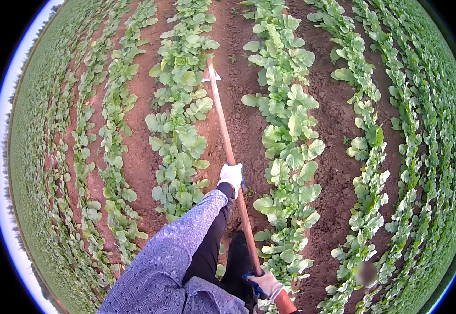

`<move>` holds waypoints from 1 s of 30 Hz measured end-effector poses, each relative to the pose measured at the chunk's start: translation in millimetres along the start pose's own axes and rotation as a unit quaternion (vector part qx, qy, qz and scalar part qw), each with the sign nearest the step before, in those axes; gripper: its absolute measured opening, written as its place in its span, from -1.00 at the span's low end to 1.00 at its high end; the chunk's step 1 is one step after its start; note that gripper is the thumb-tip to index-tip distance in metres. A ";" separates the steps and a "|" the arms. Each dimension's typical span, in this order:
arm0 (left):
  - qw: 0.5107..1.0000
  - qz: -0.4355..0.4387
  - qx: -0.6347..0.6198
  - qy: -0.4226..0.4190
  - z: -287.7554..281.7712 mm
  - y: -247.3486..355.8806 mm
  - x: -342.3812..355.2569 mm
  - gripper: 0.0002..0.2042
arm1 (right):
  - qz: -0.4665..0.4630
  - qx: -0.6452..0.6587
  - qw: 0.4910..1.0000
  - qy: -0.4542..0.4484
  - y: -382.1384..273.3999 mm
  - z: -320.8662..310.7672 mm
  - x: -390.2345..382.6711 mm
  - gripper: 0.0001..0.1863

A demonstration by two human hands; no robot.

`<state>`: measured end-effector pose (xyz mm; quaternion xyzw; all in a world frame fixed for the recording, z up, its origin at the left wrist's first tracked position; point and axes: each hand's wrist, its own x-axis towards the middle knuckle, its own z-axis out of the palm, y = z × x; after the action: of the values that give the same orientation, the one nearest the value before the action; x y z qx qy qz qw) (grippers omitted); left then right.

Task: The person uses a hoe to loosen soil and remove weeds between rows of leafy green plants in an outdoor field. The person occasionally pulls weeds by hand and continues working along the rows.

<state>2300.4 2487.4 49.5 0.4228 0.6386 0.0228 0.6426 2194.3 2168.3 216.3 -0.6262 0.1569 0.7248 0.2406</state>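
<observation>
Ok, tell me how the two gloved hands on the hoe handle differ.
The left hand grips the wooden handle partway up, over the bare soil furrow, while the right hand grips near its lower end, close to the body. The left hand's arm reaches forward in a patterned sleeve; the right hand's arm is hardly in view. Both wear pale gloves and are closed around the handle.

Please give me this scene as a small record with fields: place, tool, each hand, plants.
place: field of red-brown soil with rows of leafy green plants
tool: long wooden-handled hoe, blade end at the soil between two rows
left hand: white glove, grips the handle midway
right hand: white glove, grips the handle near its upper end
clothing: patterned purple sleeve
</observation>
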 end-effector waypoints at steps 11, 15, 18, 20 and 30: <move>0.967 -0.217 -0.076 -0.113 15.5 -68.5 -71.1 -0.75 | -0.020 0.072 0.994 0.086 69.1 -17.5 -84.4 -0.80; 0.986 -0.107 -0.070 -0.111 29.4 8.7 -11.6 -0.78 | -0.054 -0.005 0.992 0.114 -40.3 3.5 -65.0 -0.69; 0.993 -0.035 -0.071 -0.087 42.7 100.9 47.3 -0.78 | -0.144 -0.026 0.976 0.160 -110.6 8.2 12.1 -0.54; 0.994 0.012 -0.051 -0.095 38.7 132.9 98.2 -0.81 | -0.151 0.129 0.978 0.059 -205.9 12.1 31.8 -0.74; 0.993 0.018 0.111 -0.046 21.2 59.5 74.9 -0.73 | -0.048 0.185 0.980 0.047 -220.7 24.4 -22.5 -0.80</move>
<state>2362.4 2557.3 19.9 0.5035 0.5992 -0.0560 0.6199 2296.6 2362.1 258.8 -0.6109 0.2691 0.6405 0.3797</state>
